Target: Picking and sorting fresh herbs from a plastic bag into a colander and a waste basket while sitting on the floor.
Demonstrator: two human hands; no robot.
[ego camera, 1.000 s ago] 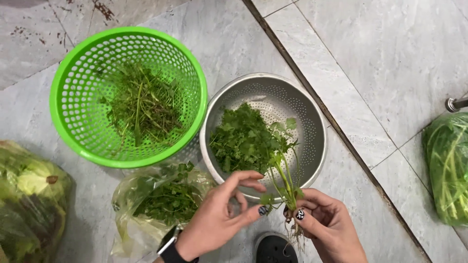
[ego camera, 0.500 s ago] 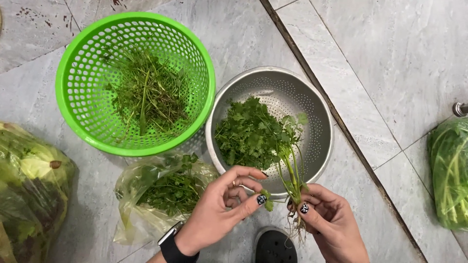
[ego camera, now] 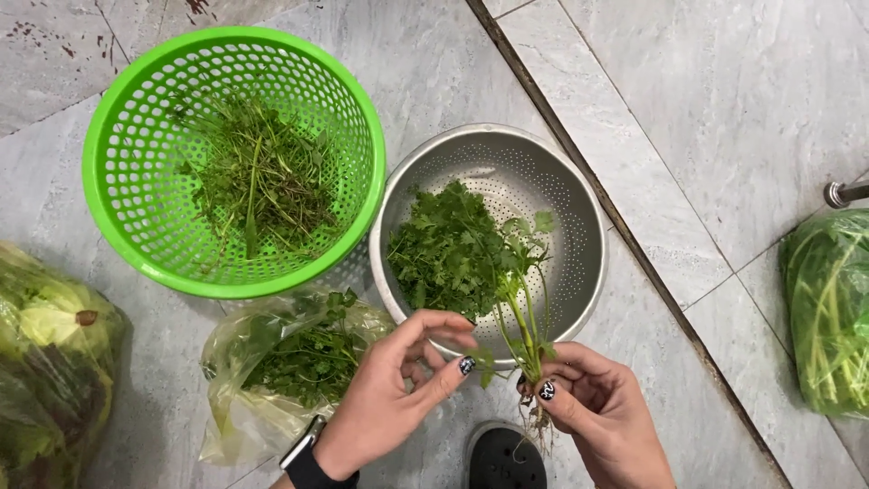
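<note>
The whole scene sits on a floor (ego camera: 724,109) of grey, marbled stone tiles, seen from straight above; a dark grout line runs diagonally from the top edge down toward the lower right corner, and a few reddish-brown marks stain the tiles near the top left corner. The right hand (ego camera: 606,417) pinches a small herb sprig (ego camera: 520,317) between thumb and fingers just above its pale roots, which dangle below the fingers; the sprig stands nearly upright with its leafy top over the near rim of the steel colander (ego camera: 579,263). The left hand (ego camera: 398,389) is loosely curled, its thumb and fingertips drawn close together just beside the sprig's lower leaves; whether it touches a leaf I cannot tell. Both hands have dark painted nails, and a black watch (ego camera: 308,466) wraps the left wrist. The colander holds a heap of picked green leaves. Touching it on the left, toward the top left corner, a green plastic basket (ego camera: 118,118) holds stems and scraps. Near the bottom edge, just left of the left hand, a clear plastic bag (ego camera: 235,407) holds more herbs. Another bag of greens (ego camera: 45,362) lies at the left edge, a third bag (ego camera: 828,308) at the right edge, under a metal pipe end (ego camera: 842,192). A black sandal (ego camera: 502,457) shows between the wrists.
</note>
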